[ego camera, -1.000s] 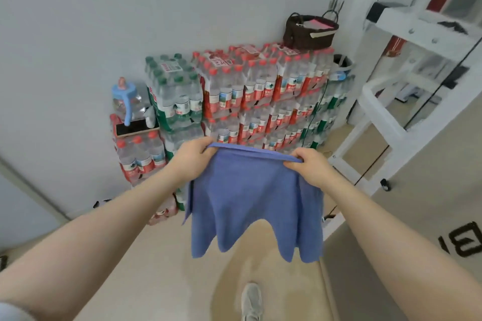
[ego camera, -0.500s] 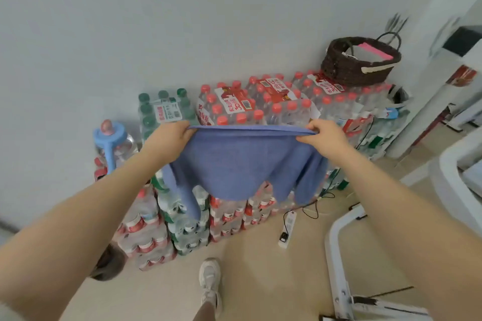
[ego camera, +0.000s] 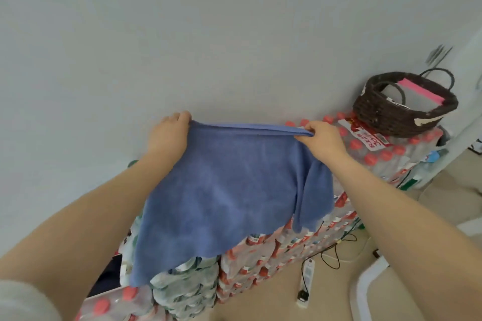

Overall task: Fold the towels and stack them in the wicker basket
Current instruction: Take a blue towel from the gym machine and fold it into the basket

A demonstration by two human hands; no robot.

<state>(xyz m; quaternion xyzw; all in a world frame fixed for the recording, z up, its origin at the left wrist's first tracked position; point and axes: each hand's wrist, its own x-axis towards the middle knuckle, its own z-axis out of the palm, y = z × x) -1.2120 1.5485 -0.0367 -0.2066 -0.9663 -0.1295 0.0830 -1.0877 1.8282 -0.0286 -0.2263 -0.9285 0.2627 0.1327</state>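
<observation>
At frame centre, a blue towel (ego camera: 224, 190) is held taut by its top edge, which runs left to right across the frame, tilted slightly down to the right. The body drapes toward the lower left over stacked packs of bottled water (ego camera: 273, 255). The left hand (ego camera: 169, 133) grips the left corner with curled fingers; the right hand (ego camera: 322, 138) pinches the right corner between thumb and fingers. At the upper right, a dark wicker basket (ego camera: 386, 114) stands on the bottle packs, holding folded grey cloth with a pink item (ego camera: 422, 90) on top. A white power strip (ego camera: 307, 281) lies on the floor, lower right.
</observation>
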